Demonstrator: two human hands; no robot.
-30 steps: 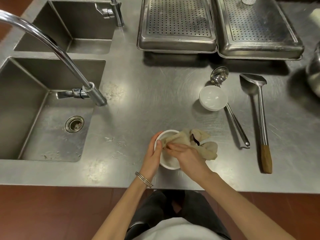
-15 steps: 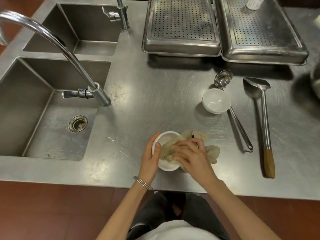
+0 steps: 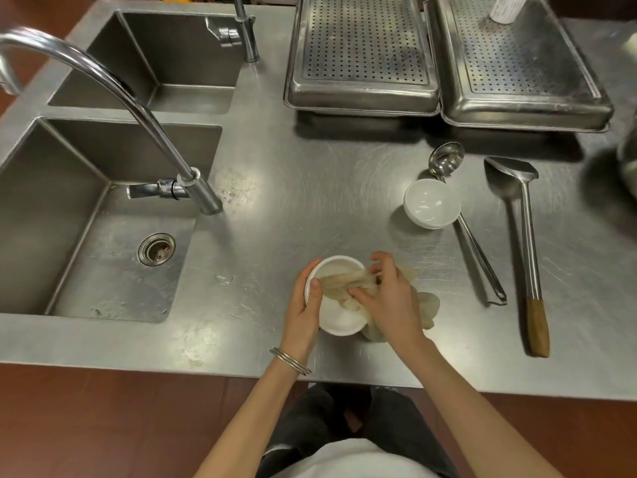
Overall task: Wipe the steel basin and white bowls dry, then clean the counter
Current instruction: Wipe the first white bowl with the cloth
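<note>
A white bowl (image 3: 339,322) stands near the front edge of the steel counter (image 3: 310,188). My left hand (image 3: 305,313) grips its left rim, thumb over the edge. My right hand (image 3: 391,300) holds a beige cloth (image 3: 344,282) and presses it inside the bowl; the rest of the cloth bunches out to the right. A second white bowl (image 3: 432,203) sits upright farther back on the right. At the far right edge a steel basin (image 3: 629,160) is only partly in view.
A ladle (image 3: 462,215) and a wooden-handled spatula (image 3: 525,236) lie right of the bowls. Two perforated steel trays (image 3: 362,53) stand at the back. A double sink (image 3: 103,219) with a curved tap (image 3: 144,115) fills the left. Dried smears mark the counter near the tap.
My right hand has shifted the cloth round inside the bowl, fingers now toward the far rim. The left hand keeps its hold on the rim. The camera moved slightly.
</note>
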